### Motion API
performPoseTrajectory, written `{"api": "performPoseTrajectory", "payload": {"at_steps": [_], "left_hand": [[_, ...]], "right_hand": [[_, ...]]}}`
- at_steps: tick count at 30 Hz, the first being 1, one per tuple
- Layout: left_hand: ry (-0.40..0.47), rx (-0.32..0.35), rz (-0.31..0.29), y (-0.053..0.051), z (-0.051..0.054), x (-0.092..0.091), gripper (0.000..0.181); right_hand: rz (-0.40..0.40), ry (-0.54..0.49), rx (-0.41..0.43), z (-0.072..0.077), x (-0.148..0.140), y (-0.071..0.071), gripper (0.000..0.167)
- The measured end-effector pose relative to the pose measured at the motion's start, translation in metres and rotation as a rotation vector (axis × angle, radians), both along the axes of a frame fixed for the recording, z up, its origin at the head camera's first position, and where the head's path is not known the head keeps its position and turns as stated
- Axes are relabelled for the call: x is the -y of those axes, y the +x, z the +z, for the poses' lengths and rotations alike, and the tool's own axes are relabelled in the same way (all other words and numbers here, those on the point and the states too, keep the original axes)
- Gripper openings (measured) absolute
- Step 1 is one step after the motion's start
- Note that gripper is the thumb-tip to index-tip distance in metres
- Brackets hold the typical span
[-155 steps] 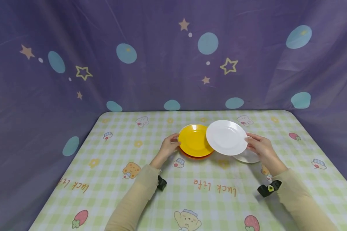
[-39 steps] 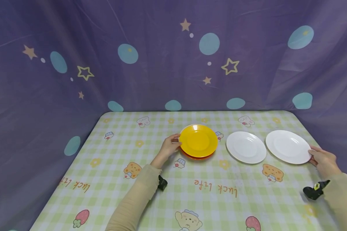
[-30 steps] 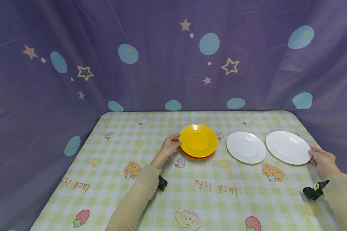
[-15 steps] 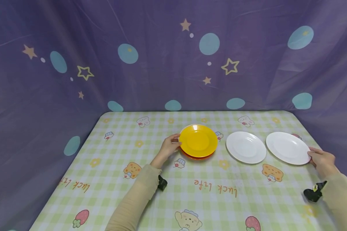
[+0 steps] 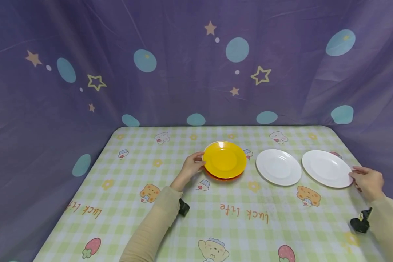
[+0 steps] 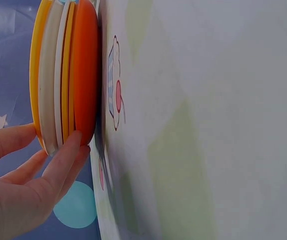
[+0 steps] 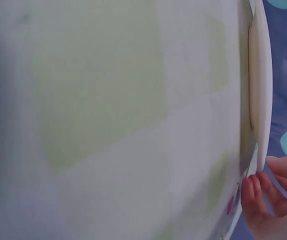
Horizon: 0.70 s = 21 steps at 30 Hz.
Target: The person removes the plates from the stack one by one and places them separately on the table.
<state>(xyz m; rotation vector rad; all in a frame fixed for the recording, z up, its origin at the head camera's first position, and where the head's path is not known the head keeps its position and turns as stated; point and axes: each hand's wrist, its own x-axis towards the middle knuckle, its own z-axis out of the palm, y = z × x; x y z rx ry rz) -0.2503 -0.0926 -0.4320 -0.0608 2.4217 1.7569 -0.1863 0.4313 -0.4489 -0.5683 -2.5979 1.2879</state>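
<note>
My left hand (image 5: pixel 190 168) holds the left rim of a stack of plates topped by a yellow plate (image 5: pixel 225 160). In the left wrist view, the thumb lies against the top rim while the fingers reach the lower rims; white plates (image 6: pixel 49 75), further yellow ones and an orange plate (image 6: pixel 86 75) at the bottom show edge-on. At the far right, my right hand (image 5: pixel 368 182) pinches the right rim of a white plate (image 5: pixel 327 168), which lies flat at table level. Its thumb and fingertips meet that rim (image 7: pixel 261 100) in the right wrist view.
Another white plate (image 5: pixel 278 167) lies between the stack and the plate at right, close beside the latter. A green checked cloth (image 5: pixel 235 236) with printed figures covers the table. Behind it hangs a purple curtain (image 5: pixel 183 91) with stars and blue ovals.
My right hand has carried a white plate rightward from over the stack, then lowered it slightly beside the other white plate. My left hand has stayed at the stack.
</note>
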Motion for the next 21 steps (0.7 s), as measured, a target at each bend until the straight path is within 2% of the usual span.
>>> {"api": "performPoseTrajectory", "payload": {"at_steps": [2,5,8,9,13,15,21], "left_hand": [[0.004,-0.029,-0.012,0.0,-0.001,0.001,0.039],[0.005,-0.03,-0.012,0.0,-0.002,0.001,0.038],[0.009,-0.023,-0.008,-0.001,-0.002,0.001,0.039],[0.004,0.0,0.003,-0.001,-0.001,0.0,0.039],[-0.006,-0.003,0.007,-0.001,0.0,-0.001,0.04],[-0.012,-0.006,0.003,-0.001,0.0,-0.001,0.04],[-0.019,-0.005,0.001,-0.001,0.0,0.0,0.04]], "right_hand": [[0.013,0.117,0.004,0.003,0.002,-0.001,0.04],[0.033,0.238,-0.002,0.008,0.005,-0.004,0.04],[0.042,0.309,-0.033,0.013,0.012,-0.009,0.037],[0.055,0.326,-0.051,0.013,0.014,-0.011,0.036],[0.11,0.36,-0.136,0.016,0.029,-0.017,0.031],[0.165,0.368,-0.184,0.017,0.037,-0.019,0.03],[0.254,0.391,-0.227,0.02,0.061,-0.024,0.026]]}}
